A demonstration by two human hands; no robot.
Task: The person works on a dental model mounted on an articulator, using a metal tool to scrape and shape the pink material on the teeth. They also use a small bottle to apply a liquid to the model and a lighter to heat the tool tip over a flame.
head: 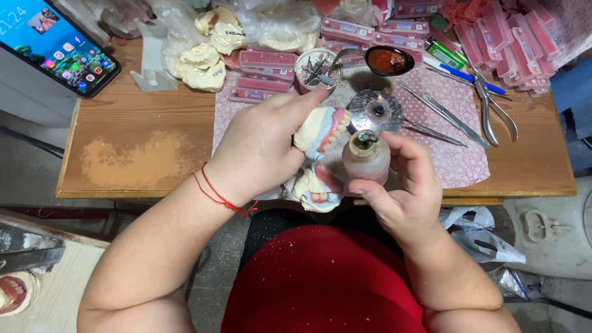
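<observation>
Red cloth [320,283] covers the person's lap at the bottom of the view, with both bare forearms reaching up from either side of it. Just above the lap, at the near edge of the wooden surface [135,154], the two hands meet. The left hand [259,151], a red string around its wrist, is closed around a plaster denture model [320,129] with pink gums and a row of teeth, its forefinger stretched over the top of the model. The right hand [404,185] is wrapped around a small round bottle [366,157], which stands upright and nearly touches the model's right side. A second denture model [317,188] lies below and between the hands, at the surface's edge. Just beyond the bottle sits a small glass burner [376,110] with a flame, on a pink patterned cloth [456,160]. Metal tools [444,117] and pliers [493,111] lie to the right on that cloth. Farther back are a spoon [385,60], a cup of small tools [317,69], pink boxes [268,60], and plaster casts [206,58]. A phone [55,43] leans at far left.
</observation>
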